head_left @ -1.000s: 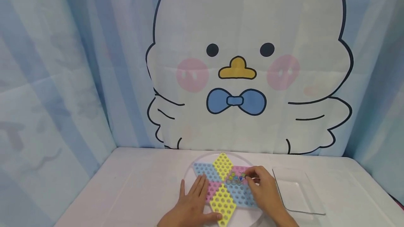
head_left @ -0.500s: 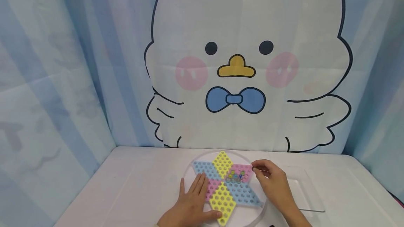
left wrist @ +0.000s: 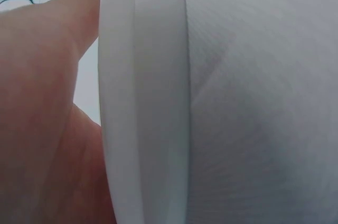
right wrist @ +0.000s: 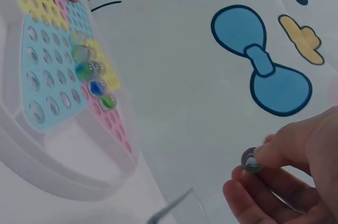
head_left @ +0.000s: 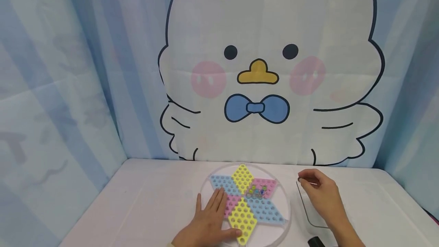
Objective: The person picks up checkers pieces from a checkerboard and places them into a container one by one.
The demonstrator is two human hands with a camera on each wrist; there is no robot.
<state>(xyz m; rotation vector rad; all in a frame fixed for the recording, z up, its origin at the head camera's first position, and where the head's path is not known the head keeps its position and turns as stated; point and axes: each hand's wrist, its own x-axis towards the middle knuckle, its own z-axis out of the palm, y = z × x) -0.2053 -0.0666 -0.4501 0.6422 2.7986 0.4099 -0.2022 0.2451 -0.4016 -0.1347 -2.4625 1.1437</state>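
Note:
A star-shaped peg board [head_left: 255, 210] with yellow, blue and pink diamonds lies in a round clear dish [head_left: 284, 201]. A few glass marbles [head_left: 257, 190] sit in holes near its centre, and they also show in the right wrist view as marbles [right wrist: 87, 68]. My left hand [head_left: 209, 222] rests flat on the board's left side with straight fingers. My right hand [head_left: 302, 180] is to the right of the board, above the far end of a clear rectangular tray [head_left: 306, 216]. It pinches one grey-blue marble [right wrist: 252, 160] between thumb and fingertips.
The white table [head_left: 147, 205] is backed by a curtain [head_left: 267, 87] printed with a cartoon chick, and striped blue curtains hang on both sides. The left wrist view is filled by my palm [left wrist: 47, 113] and the dish's white rim [left wrist: 142, 102].
My right hand has moved from the marbles on the pink diamond to the right, off the board, to above the clear tray, pinching a marble. The left hand has stayed put.

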